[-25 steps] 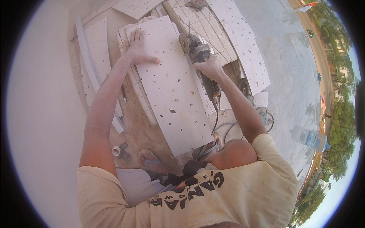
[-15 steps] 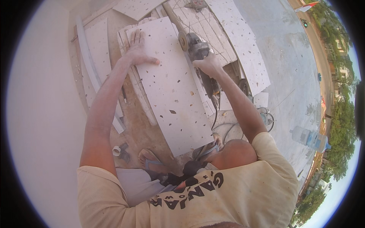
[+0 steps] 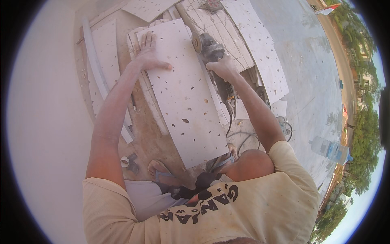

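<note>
A long white terrazzo slab (image 3: 185, 97) with dark chips lies in front of me on dusty pieces. My left hand (image 3: 149, 55), coated in dust, rests flat on its upper left edge with the thumb spread. Along the far right edge of the slab, my right hand (image 3: 224, 67) grips an angle grinder (image 3: 212, 49). The grinder's round disc (image 3: 196, 42) stands upright at that edge; whether it touches the slab I cannot tell. From the grinder's rear end a black cable (image 3: 231, 122) runs down toward my foot.
More speckled slabs (image 3: 260, 53) lie to the right, beside a dusty scored block (image 3: 217, 30). A pale straight strip (image 3: 94, 61) leans at left near the white wall (image 3: 44, 114). A white pipe piece (image 3: 124, 162) sits near my left foot. A large water bottle (image 3: 331, 149) lies at right.
The angle grinder and my right hand have shifted very slightly toward me along the slab's edge. My left hand stays in place on the slab.
</note>
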Action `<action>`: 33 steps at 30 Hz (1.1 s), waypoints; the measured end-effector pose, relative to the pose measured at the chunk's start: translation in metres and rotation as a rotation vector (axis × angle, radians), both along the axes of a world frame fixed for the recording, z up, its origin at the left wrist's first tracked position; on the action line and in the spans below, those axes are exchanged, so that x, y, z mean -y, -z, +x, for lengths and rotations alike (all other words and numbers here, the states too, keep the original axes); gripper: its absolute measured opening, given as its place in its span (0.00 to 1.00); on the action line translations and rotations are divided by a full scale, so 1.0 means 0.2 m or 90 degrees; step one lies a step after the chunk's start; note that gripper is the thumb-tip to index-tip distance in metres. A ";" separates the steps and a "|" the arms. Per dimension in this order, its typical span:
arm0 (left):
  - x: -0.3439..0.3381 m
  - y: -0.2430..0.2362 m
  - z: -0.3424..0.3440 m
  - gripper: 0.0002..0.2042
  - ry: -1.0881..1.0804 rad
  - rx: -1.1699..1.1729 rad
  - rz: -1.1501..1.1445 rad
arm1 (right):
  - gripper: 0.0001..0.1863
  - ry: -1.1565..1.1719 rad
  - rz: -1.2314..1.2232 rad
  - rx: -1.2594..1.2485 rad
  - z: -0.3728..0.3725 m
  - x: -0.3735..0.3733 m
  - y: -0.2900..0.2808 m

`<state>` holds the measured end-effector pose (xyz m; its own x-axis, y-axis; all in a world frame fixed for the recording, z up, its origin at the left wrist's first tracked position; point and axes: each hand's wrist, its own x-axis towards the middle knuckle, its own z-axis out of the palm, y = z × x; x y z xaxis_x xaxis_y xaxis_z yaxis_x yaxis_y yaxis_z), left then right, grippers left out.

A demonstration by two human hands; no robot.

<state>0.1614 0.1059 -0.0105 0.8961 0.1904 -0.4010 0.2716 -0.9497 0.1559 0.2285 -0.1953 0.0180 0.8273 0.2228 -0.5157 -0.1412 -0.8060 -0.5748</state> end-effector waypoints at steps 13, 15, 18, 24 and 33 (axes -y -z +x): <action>-0.02 0.02 0.00 0.76 -0.005 0.016 -0.018 | 0.35 -0.002 0.002 0.009 0.00 -0.01 0.01; -0.01 0.01 0.00 0.76 -0.008 0.013 -0.023 | 0.35 0.009 0.008 0.004 -0.01 -0.01 0.01; 0.00 0.00 0.00 0.77 -0.008 0.008 -0.019 | 0.34 0.012 0.026 0.006 0.01 -0.02 -0.01; -0.01 0.02 0.01 0.78 -0.003 0.002 0.005 | 0.36 0.015 0.037 0.019 0.04 -0.05 -0.01; -0.02 0.03 0.01 0.78 -0.005 0.011 -0.017 | 0.34 0.014 0.040 0.008 0.06 -0.05 0.01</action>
